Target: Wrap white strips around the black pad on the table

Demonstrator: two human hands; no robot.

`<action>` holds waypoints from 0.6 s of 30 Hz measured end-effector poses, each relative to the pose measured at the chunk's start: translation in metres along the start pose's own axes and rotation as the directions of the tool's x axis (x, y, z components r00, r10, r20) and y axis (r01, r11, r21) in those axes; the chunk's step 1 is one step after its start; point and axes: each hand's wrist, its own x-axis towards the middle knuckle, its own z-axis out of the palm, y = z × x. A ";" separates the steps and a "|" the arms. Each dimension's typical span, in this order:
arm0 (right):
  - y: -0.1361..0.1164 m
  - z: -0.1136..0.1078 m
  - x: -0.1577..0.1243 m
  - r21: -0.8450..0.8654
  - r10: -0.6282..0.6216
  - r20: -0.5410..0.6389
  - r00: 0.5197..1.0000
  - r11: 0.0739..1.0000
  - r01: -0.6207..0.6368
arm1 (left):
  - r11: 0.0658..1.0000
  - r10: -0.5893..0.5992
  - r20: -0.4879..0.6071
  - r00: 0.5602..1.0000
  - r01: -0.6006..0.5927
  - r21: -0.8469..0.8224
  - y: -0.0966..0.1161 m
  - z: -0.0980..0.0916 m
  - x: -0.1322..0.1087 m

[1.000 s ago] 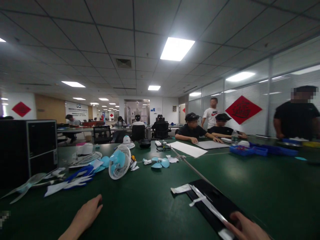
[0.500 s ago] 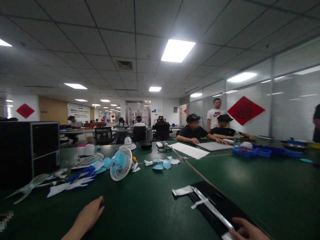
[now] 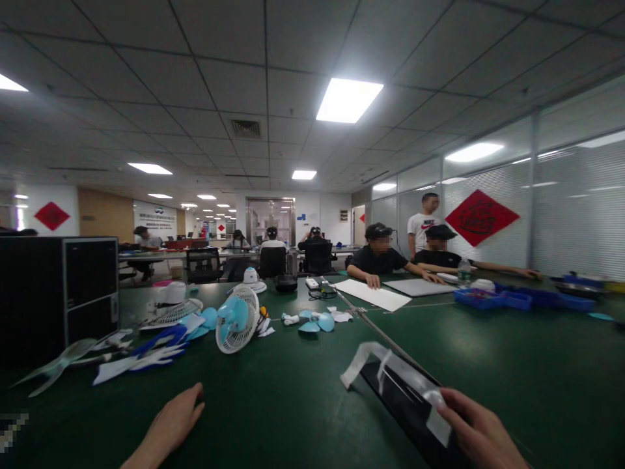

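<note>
My right hand (image 3: pixel 476 423) pinches the near end of a clear, shiny plastic strip (image 3: pixel 405 372). The strip arches up over a flat black panel (image 3: pixel 390 397) lying at an angle on the green table (image 3: pixel 273 404). At its far end the strip bends down to a whitish flap (image 3: pixel 352 374), and a small white tab (image 3: pixel 438 426) hangs by my fingers. My left hand (image 3: pixel 174 417) rests on the table with its fingers loosely extended, holding nothing. The panel's near end is hidden behind my right hand.
Beyond my left hand lie gloves (image 3: pixel 146 358), a small fan (image 3: pixel 237 320) and blue fan blades (image 3: pixel 315 321). A black computer case (image 3: pixel 90 286) stands at left. Two seated people work across the table near white boards (image 3: pixel 375 294); blue trays (image 3: pixel 512 298) sit at right.
My right hand has moved up and slightly forward, lifting the plastic strip, which lay flatter along the panel before. My left hand has stayed in place.
</note>
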 end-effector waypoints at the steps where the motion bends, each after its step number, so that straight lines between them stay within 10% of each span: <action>1: -0.007 0.001 0.007 -0.036 -0.051 -0.038 0.998 0.998 0.050 | 1.000 -0.002 -0.001 1.000 0.002 0.002 0.001 -0.001 -0.001; 8: -0.031 0.055 0.088 -0.540 -0.360 -0.019 0.933 0.789 0.294 | 1.000 -0.015 0.038 0.999 0.016 -0.015 0.005 -0.007 -0.005; 18: -0.014 0.127 0.113 -0.677 -0.146 0.216 0.965 0.690 0.256 | 1.000 -0.016 0.033 0.999 0.017 -0.010 0.008 -0.008 -0.007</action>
